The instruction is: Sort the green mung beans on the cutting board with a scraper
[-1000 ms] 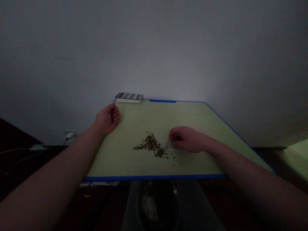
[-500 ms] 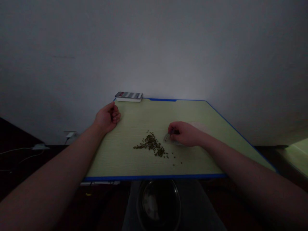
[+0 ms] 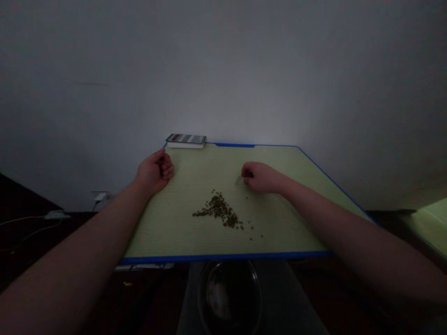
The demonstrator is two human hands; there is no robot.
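My right hand (image 3: 261, 177) pinches a small piece of clear plastic (image 3: 239, 180) between its fingers, just above the far middle of a pale green board (image 3: 181, 232). Nearest my left hand (image 3: 154, 173) is the board's far left corner. That hand rests on the board's left edge with its fingers curled, holding nothing I can see. A scattered heap of small green-brown seeds (image 3: 219, 209) lies on the board between and below my hands, with a few stray seeds to its right.
A phone on a white box (image 3: 186, 141) stands beyond the far left corner of the board, which has a blue edge (image 3: 223, 257). Below the near edge sits a dark glass bowl (image 3: 230, 291). Cables (image 3: 31, 221) lie at the dark left, with a wall behind.
My right hand has moved away from me, up the board, carrying the clear plastic piece away from the seeds. My left hand and the seed heap have not visibly moved.
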